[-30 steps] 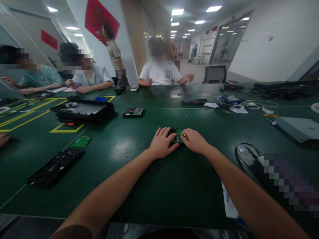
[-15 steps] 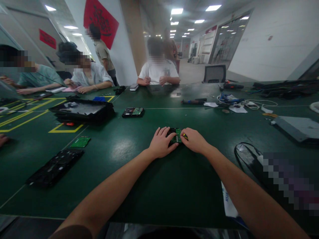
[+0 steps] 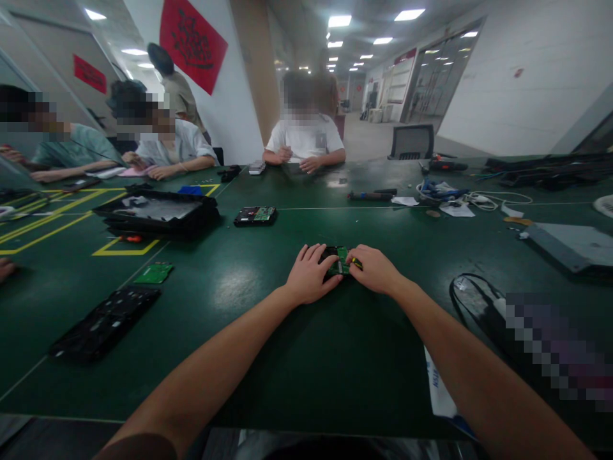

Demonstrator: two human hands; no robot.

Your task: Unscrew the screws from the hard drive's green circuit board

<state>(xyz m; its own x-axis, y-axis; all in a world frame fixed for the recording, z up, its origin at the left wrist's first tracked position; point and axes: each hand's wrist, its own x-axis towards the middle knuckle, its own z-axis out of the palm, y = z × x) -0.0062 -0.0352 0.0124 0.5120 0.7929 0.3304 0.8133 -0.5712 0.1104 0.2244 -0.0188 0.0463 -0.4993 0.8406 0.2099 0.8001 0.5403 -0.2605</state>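
Note:
A hard drive (image 3: 343, 254) with a green circuit board facing up lies on the green table (image 3: 297, 370) in front of me. My left hand (image 3: 309, 276) grips it from the left, fingers over the far side and thumb along the near side, covering much of it. At its right end, my right hand (image 3: 377, 268) is closed around a small yellow-and-black tool (image 3: 356, 262), perhaps a screwdriver. Most of the tool is hidden in the fingers, and I cannot see its tip.
Farther off lies another hard drive (image 3: 255, 216). A loose circuit board (image 3: 153, 273), a black plastic part (image 3: 105, 322) and a black tray (image 3: 158, 214) are to the left. Right are a grey metal box (image 3: 569, 246) and cables (image 3: 483, 201). Several people sit around the table.
My hands stay almost in the same place on the hard drive. A person standing at the back left has moved left, and the person opposite has lowered a hand toward the table.

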